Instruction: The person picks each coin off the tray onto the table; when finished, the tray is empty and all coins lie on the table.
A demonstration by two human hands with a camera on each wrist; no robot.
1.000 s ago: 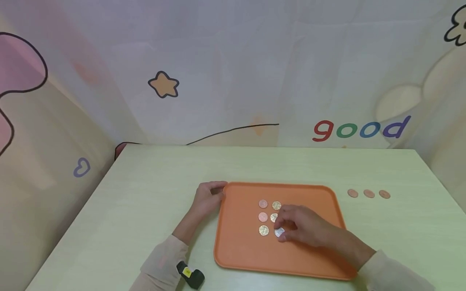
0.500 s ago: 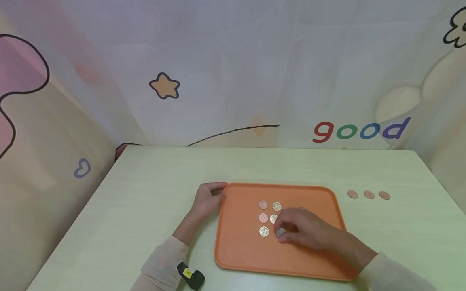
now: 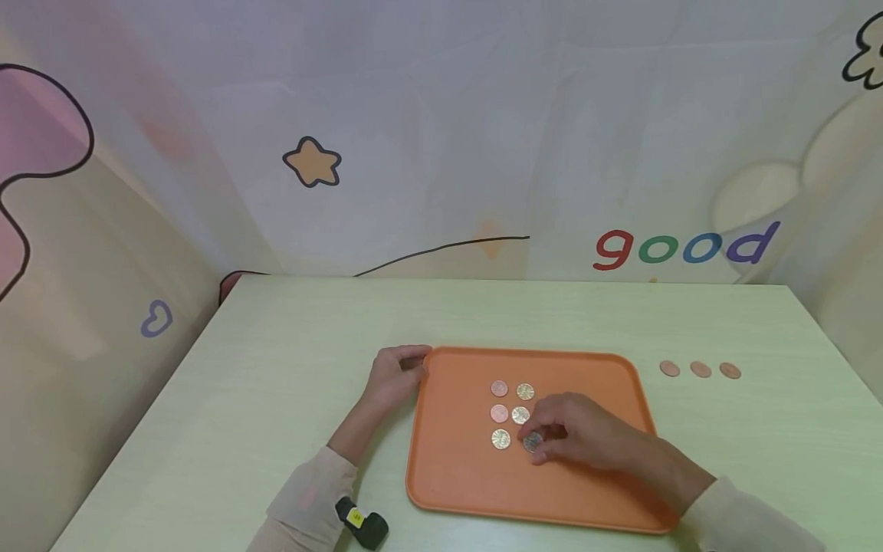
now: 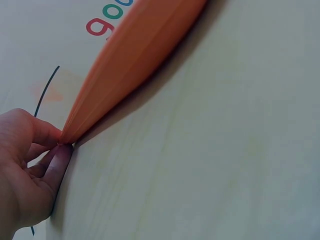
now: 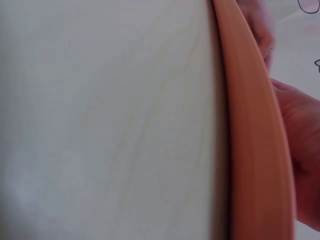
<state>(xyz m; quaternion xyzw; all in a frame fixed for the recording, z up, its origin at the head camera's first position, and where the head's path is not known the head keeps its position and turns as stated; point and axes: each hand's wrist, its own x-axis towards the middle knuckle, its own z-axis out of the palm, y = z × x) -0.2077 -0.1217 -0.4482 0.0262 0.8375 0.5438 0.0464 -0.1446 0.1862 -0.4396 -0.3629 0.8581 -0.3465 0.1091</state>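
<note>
An orange tray lies on the table, with coins set in two columns near its middle. My left hand pinches the tray's far left corner between thumb and fingers, as the left wrist view also shows. Over the tray, my right hand holds a silver coin by its edges, between thumb and fingers. Beside it are a pale gold coin and another shiny coin. Farther back lie a gold coin and two pinkish copper coins. The right wrist view hides the fingertips behind the tray's rim.
Three copper coins form a row on the table, right of the tray. A black device with a yellow label sits at my left wrist. A printed cloth backdrop rises behind the table's back edge.
The silver coin under my right fingers has gone from bright to dark grey, its face seemingly tilted. My right hand has barely shifted, and my left hand stays on the tray corner.
</note>
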